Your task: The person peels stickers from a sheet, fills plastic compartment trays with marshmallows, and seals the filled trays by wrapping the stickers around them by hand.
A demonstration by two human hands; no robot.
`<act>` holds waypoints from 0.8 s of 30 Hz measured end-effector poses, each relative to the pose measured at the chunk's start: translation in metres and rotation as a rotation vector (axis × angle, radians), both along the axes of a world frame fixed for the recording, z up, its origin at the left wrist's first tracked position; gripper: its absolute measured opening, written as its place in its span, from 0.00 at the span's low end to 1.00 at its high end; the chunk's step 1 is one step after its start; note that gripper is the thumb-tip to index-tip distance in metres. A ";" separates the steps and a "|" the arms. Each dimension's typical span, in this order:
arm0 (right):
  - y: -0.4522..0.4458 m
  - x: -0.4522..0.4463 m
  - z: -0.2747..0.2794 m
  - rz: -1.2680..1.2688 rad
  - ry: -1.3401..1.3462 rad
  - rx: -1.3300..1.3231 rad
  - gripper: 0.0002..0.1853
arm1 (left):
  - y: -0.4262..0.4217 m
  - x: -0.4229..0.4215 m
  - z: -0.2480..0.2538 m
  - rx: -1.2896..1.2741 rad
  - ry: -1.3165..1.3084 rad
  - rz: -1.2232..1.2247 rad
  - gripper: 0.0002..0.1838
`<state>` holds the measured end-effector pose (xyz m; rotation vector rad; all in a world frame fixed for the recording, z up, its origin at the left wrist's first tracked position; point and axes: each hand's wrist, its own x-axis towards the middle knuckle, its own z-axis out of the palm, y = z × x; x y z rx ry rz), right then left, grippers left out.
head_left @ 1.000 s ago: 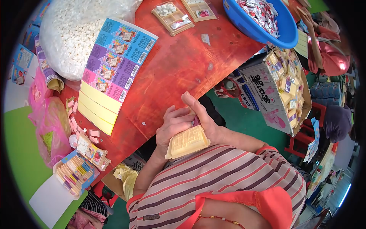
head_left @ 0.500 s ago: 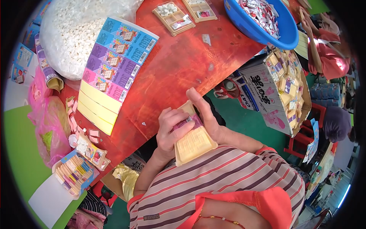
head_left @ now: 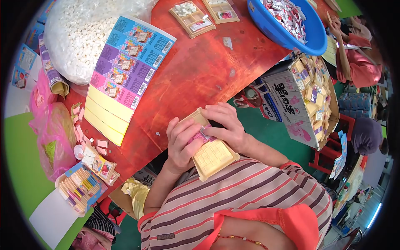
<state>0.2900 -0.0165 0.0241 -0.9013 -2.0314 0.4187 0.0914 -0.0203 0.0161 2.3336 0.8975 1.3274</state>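
Observation:
Close to my chest, a cream plastic tray point(head_left: 216, 157) with a woven-pattern surface tilts between both hands. A pink-purple label wraps around its middle. My left hand point(head_left: 182, 141) grips the tray's left side, fingers curled over the label. From the right, my right hand point(head_left: 227, 127) holds the tray's far part, its fingers bent over the edge and thumb against the label. On the red table lies a sheet of labels point(head_left: 125, 68) in blue, purple and pink, with bare yellow backing at its near end.
A clear bag of white cubes point(head_left: 79, 37) stands at the back left. Two compartment trays point(head_left: 193, 21) and a blue basin point(head_left: 287, 25) of sachets sit at the far side. A carton point(head_left: 291, 104) of packed trays stands right; a co-worker's arm point(head_left: 343, 58) is beyond.
My right hand has gone from lying flat along the tray's side to bending its fingers over the far end and label. The tray has turned slightly, showing more of its woven surface.

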 end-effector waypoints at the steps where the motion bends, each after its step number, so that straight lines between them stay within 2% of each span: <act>1: 0.000 -0.001 0.000 0.003 -0.001 0.002 0.15 | 0.000 0.000 0.000 0.018 0.026 0.014 0.19; 5: 0.003 0.000 -0.006 -0.045 -0.007 0.061 0.13 | 0.000 0.000 -0.006 0.004 -0.002 0.132 0.22; 7: 0.004 0.003 -0.007 -0.050 -0.003 0.056 0.13 | -0.001 -0.003 -0.010 -0.173 -0.152 0.170 0.25; 9: 0.005 0.005 -0.004 0.018 0.149 -0.261 0.12 | 0.001 -0.009 -0.009 -0.222 -0.140 0.133 0.29; 10: 0.002 0.003 -0.007 -0.017 0.248 -0.480 0.13 | -0.001 -0.010 -0.006 -0.437 -0.211 0.076 0.30; 12: -0.004 -0.003 -0.009 0.005 0.646 -0.912 0.13 | -0.003 -0.011 -0.004 -0.785 -0.360 -0.007 0.33; 13: -0.005 -0.006 -0.012 -0.009 0.881 -1.109 0.12 | -0.004 -0.009 -0.003 -0.781 -0.360 -0.007 0.33; 14: -0.004 -0.005 -0.012 -0.006 0.880 -1.104 0.12 | -0.005 -0.005 -0.001 -0.796 -0.469 0.052 0.32; 16: 0.001 -0.004 -0.009 -0.053 0.772 -0.951 0.11 | -0.005 0.000 0.005 -0.778 -0.669 0.122 0.28; 17: 0.007 -0.002 -0.005 -0.052 0.770 -0.946 0.11 | -0.005 -0.003 0.009 -0.795 -0.689 0.189 0.25; 19: 0.023 0.003 0.006 -0.072 0.241 -0.157 0.14 | -0.004 -0.007 0.015 -0.869 -0.753 0.206 0.22; 21: 0.030 -0.003 0.005 -0.144 0.066 0.154 0.18 | -0.004 -0.010 0.026 -1.102 -0.849 0.063 0.23; 24: 0.029 -0.011 0.011 -0.090 -0.059 0.257 0.18 | 0.001 -0.009 0.021 -1.437 -1.251 -0.286 0.24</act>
